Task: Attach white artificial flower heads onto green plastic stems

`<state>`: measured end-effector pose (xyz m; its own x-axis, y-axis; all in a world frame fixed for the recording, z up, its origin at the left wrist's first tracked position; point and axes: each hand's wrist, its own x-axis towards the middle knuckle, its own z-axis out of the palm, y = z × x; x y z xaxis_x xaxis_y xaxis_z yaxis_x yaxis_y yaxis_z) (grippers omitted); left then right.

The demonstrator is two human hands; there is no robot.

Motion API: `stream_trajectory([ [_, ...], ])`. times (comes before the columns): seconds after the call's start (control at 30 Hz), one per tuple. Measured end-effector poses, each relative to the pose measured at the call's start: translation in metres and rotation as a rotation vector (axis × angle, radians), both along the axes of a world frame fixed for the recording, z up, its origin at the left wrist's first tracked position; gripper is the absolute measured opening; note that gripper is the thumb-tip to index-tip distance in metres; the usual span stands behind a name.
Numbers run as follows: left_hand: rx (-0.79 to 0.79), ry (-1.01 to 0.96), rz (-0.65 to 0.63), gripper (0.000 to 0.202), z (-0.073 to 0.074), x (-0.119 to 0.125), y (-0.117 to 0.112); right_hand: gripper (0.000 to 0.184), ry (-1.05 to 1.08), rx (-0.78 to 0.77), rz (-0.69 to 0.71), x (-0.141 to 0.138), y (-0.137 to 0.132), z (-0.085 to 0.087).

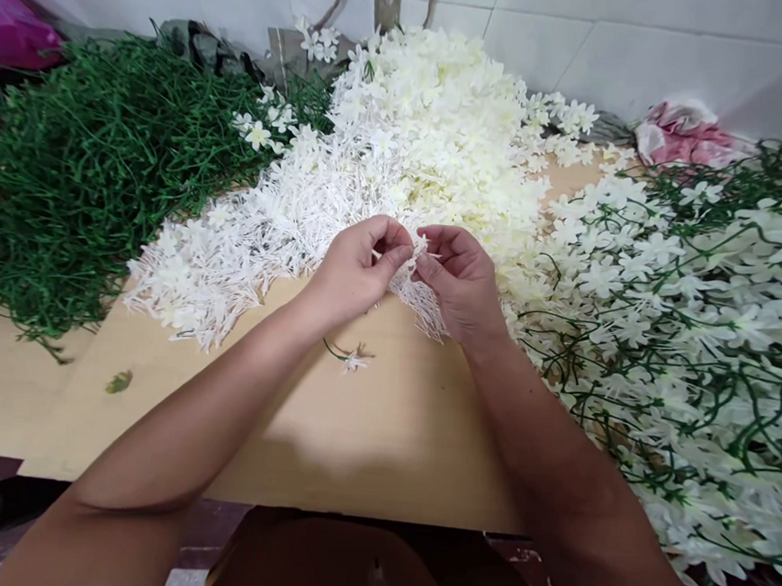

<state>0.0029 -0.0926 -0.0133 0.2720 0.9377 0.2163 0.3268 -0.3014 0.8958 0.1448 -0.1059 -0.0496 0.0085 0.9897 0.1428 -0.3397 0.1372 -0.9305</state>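
My left hand (356, 268) and my right hand (463, 281) meet over the near edge of a big heap of white plastic flower pieces (402, 149). Both hands are closed in a pinch, fingertips facing each other, on a small white flower piece (420, 247) held between them. The heap spreads from the table's middle to the back wall. A single small flower on a green stem (352, 358) lies on the wooden table (380, 437) just below my left wrist.
A mound of bare green plastic stems (96, 161) fills the left side. Assembled green sprigs with white flowers (690, 353) cover the right side. A pink cloth (688, 136) lies at the back right and a magenta bag (9, 33) at the back left. A green scrap (119, 382) lies near the front left.
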Motion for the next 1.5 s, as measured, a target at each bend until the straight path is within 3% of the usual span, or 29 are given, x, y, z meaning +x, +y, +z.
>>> stream_trajectory([
  [0.23, -0.032, 0.043, -0.039, 0.008, 0.0, -0.006, -0.002, 0.039, -0.117, 0.069, 0.025, -0.002, -0.005, 0.004],
  [0.37, -0.06, 0.284, -0.046, 0.007, 0.003, -0.027, -0.01, 0.039, -0.13, 0.034, 0.053, -0.003, -0.009, 0.006],
  [0.43, -0.026, 0.515, -0.054, 0.01, 0.001, -0.04, -0.017, 0.04, -0.085, -0.003, 0.122, -0.004, -0.011, 0.007],
  [0.53, 0.053, 0.822, -0.12, 0.014, -0.008, -0.052, -0.027, 0.04, -0.01, -0.097, 0.345, -0.009, -0.016, 0.004],
  [0.63, 0.11, 0.915, -0.123, 0.017, -0.02, -0.053, -0.031, 0.04, -0.05, -0.186, 0.478, -0.013, -0.017, -0.004],
  [0.73, 0.024, 0.786, -0.04, 0.012, -0.028, -0.052, -0.028, 0.041, -0.1, -0.239, 0.329, -0.009, -0.014, -0.012],
  [0.83, -0.207, 0.443, 0.056, 0.007, -0.032, -0.054, -0.025, 0.039, -0.067, -0.237, 0.166, -0.003, -0.01, -0.016],
  [0.93, -0.377, 0.091, 0.083, 0.004, -0.034, -0.057, -0.026, 0.038, -0.07, -0.214, 0.178, -0.005, -0.011, -0.015],
  [1.0, -0.436, -0.031, 0.073, 0.006, -0.034, -0.057, -0.028, 0.037, -0.102, -0.213, 0.226, -0.009, -0.013, -0.013],
  [1.3, -0.503, -0.145, 0.024, 0.023, -0.031, -0.054, -0.03, 0.04, -0.135, -0.229, 0.287, -0.015, -0.016, -0.014],
  [1.5, -0.507, -0.178, 0.015, 0.023, -0.031, -0.053, -0.031, 0.04, -0.197, -0.206, 0.273, -0.016, -0.016, -0.016],
])
